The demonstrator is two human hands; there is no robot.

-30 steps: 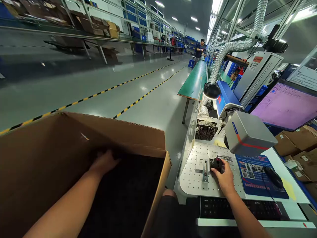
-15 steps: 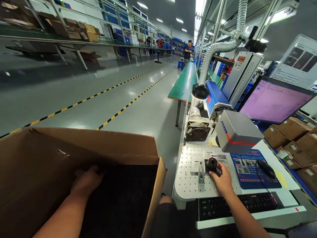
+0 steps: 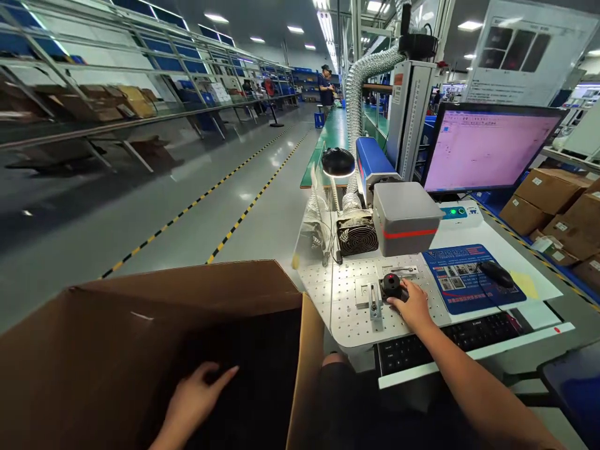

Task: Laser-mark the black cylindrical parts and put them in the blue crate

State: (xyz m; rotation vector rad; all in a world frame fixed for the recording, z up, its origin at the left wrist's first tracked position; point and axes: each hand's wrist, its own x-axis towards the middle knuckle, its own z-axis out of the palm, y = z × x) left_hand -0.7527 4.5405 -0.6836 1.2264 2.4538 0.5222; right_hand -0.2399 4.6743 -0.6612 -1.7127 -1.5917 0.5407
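Note:
My left hand [image 3: 194, 394] is inside a large cardboard box [image 3: 312, 350] at the lower left, thumb and fingers apart, with nothing visible between them. The box's inside is very dark. On the perforated metal plate [image 3: 347, 322], my right hand [image 3: 412, 305] grips a round black part [image 3: 390, 285] from its right side. A red spot shows on top of that part, which sits against small metal stops [image 3: 374, 306]. Above and behind it is the grey machine head [image 3: 407, 215] with a red stripe.
A black fan [image 3: 357, 239] and a round lamp [image 3: 337, 161] stand behind the plate. To the right are a blue mat [image 3: 469, 281], mouse [image 3: 495, 274], keyboard [image 3: 450, 340], monitor [image 3: 490, 150] and cartons [image 3: 541, 197]. A person [image 3: 325, 87] stands far back.
The view has turned right. My left hand has moved right and nearer inside the box, its fingers now clearly spread. My right hand remains at the round black part.

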